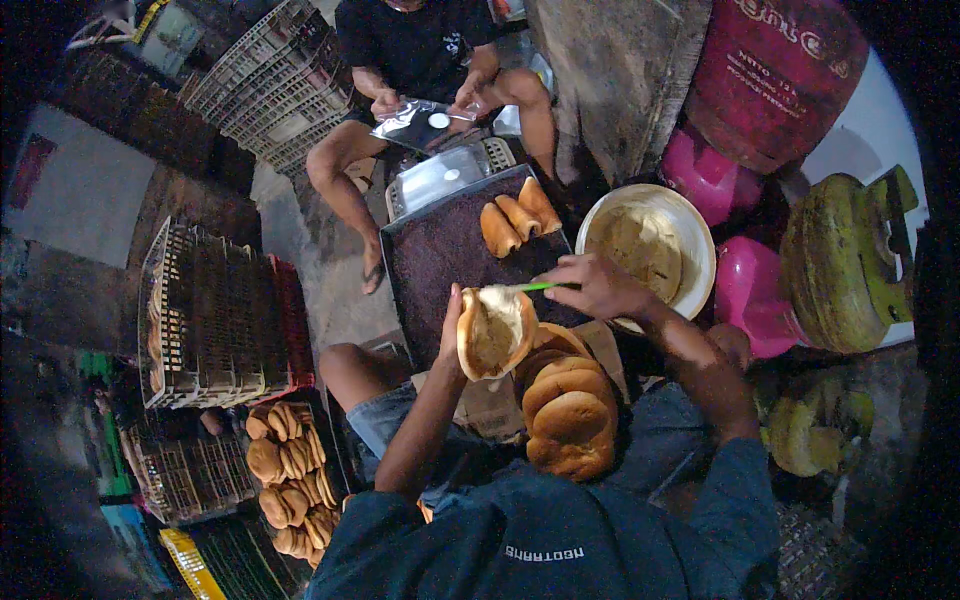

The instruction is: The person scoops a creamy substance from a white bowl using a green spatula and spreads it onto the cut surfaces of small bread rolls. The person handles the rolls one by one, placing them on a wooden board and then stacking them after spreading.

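Note:
My left hand [452,334] holds a split bread bun [496,334], its inner face up and coated with pale cream. In my right hand [598,286] is a green-handled spreader [541,286], its far end at the bun's upper edge. A white tub [705,259] with beige cream [651,251] inside stands just beyond that hand. Three folded buns [519,217] lie on a dark tray [442,247]. Nearer my body, a row of round buns [574,424] leans together over cardboard [487,411].
Opposite sits a person [420,67] holding clear plastic bags. Plastic crates [217,322] are stacked at left, beside many more buns [289,480]. At right stand a red gas cylinder [772,82], a green one [829,262] and pink plastic items [754,296].

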The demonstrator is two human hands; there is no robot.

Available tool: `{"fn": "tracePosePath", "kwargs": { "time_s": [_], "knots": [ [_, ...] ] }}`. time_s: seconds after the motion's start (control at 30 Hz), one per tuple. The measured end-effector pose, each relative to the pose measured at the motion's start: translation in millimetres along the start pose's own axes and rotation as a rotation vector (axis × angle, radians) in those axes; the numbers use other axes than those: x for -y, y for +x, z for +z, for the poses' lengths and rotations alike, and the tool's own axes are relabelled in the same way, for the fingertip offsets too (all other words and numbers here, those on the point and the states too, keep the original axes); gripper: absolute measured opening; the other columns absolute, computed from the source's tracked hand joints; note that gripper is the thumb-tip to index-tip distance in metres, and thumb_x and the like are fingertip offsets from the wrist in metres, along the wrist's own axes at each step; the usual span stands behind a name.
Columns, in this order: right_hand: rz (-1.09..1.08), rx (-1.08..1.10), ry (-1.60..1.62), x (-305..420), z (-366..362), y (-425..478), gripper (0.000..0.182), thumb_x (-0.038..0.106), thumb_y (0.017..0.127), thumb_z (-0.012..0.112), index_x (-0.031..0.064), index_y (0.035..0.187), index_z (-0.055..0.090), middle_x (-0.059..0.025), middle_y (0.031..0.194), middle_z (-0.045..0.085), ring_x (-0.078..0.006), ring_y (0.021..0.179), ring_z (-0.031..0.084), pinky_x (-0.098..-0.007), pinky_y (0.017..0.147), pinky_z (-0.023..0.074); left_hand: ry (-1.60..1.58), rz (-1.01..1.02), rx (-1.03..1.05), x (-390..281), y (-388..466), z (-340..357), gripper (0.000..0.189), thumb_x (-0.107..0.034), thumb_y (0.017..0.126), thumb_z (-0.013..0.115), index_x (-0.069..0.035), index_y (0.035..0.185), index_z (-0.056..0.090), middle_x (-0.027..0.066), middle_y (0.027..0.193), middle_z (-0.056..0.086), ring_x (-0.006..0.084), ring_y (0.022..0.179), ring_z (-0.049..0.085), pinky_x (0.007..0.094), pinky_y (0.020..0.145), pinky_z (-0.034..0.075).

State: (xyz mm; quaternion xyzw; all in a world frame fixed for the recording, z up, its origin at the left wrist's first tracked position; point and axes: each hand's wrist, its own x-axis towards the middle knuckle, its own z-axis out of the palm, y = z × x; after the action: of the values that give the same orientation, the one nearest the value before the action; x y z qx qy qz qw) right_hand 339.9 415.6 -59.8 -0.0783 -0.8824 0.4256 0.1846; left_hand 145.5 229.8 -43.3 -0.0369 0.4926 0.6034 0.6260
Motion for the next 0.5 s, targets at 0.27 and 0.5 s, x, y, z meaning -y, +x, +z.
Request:
{"fn": "tracePosePath", "kwargs": {
  "time_s": [0.27, 0.5],
  "knots": [
    [-0.283, 0.013, -0.515, 8.1, 37.5, 16.2, 0.032, 0.017, 0.084, 0.056, 0.0055, 0.113, 0.062, -0.0114, 0.080, 0.056, -0.0306, 0.075, 0.063, -0.0415, 0.062, 0.0538, 0.544, 0.166, -0.585, -13.5, 16.7, -15.5, 0.081, -0.074, 0.083, 0.054, 0.001, 0.114, 0.062, 0.0145, 0.100, 0.066, 0.0223, 0.087, 0.064, 0.0342, 0.080, 0.050],
    [-0.206, -0.153, -0.711, 13.2, 47.8, 21.2, 0.033, 0.016, 0.080, 0.062, 0.0079, 0.112, 0.067, -0.0091, 0.080, 0.055, -0.0267, 0.071, 0.061, -0.0378, 0.057, 0.0509, 0.107, 0.264, 0.087, -8.1, 22.6, -47.2, 0.058, -0.046, 0.093, 0.061, 0.000, 0.126, 0.049, 0.0153, 0.110, 0.062, 0.0243, 0.097, 0.065, 0.0374, 0.084, 0.055]
  ]
}}
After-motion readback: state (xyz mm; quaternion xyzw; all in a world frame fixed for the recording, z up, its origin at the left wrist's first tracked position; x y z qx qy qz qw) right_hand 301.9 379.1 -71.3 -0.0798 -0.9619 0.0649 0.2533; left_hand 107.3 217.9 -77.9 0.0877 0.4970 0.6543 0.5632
